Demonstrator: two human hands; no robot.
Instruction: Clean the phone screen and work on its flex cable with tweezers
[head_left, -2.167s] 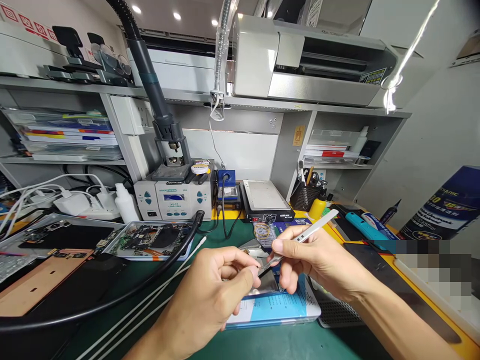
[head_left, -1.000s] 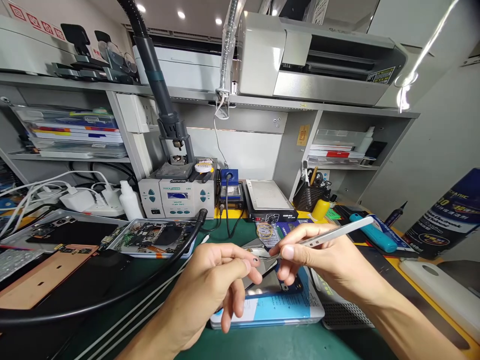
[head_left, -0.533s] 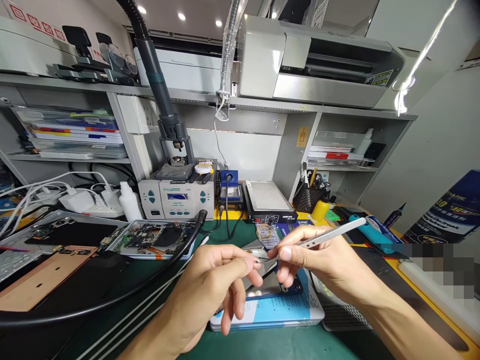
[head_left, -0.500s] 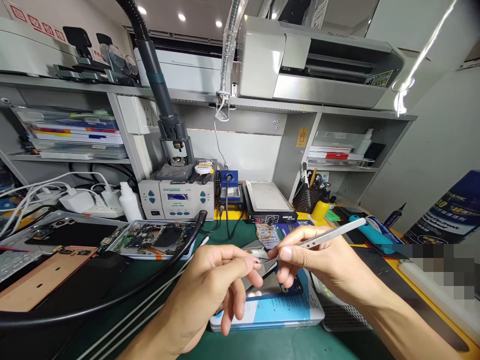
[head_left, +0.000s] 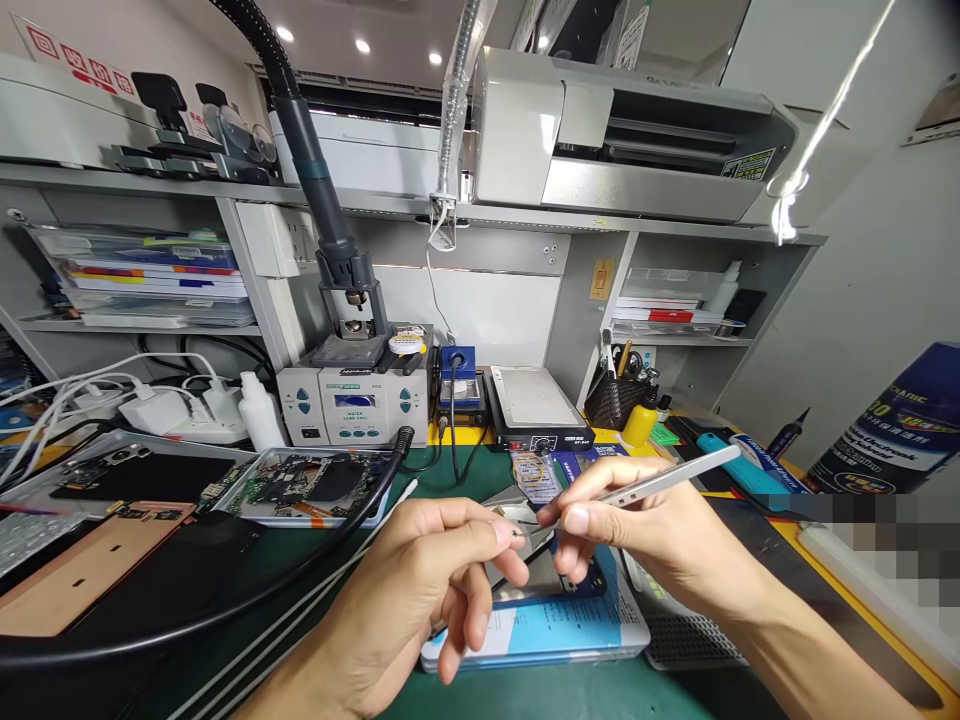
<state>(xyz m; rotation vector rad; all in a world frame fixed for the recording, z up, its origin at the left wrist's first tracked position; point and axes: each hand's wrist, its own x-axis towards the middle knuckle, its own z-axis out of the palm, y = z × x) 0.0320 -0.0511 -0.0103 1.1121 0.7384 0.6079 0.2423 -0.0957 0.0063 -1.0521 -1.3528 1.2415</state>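
My right hand (head_left: 645, 535) pinches silver tweezers (head_left: 660, 478) whose tips reach left to my left hand (head_left: 427, 590). The thumb and forefinger of my left hand pinch a tiny part (head_left: 516, 533) right at the tweezer tips; the other fingers hang loose. Under both hands a phone (head_left: 551, 585) with a shiny screen lies on a blue and white box (head_left: 570, 625) on the green mat (head_left: 600, 695).
A thick black hose (head_left: 225, 610) and white cables cross the mat at left. An opened phone tray (head_left: 304, 485) lies behind it. A hot-air station (head_left: 352, 395), heating plate (head_left: 536, 405), tool cup (head_left: 611, 395) and blue bottle (head_left: 892, 420) ring the bench. Shelves above hold a grey machine (head_left: 630, 140).
The tweezers have tilted lower and my left fingers have spread out since two seconds ago. Over the last half second both hands stay nearly still; the view shifts slightly.
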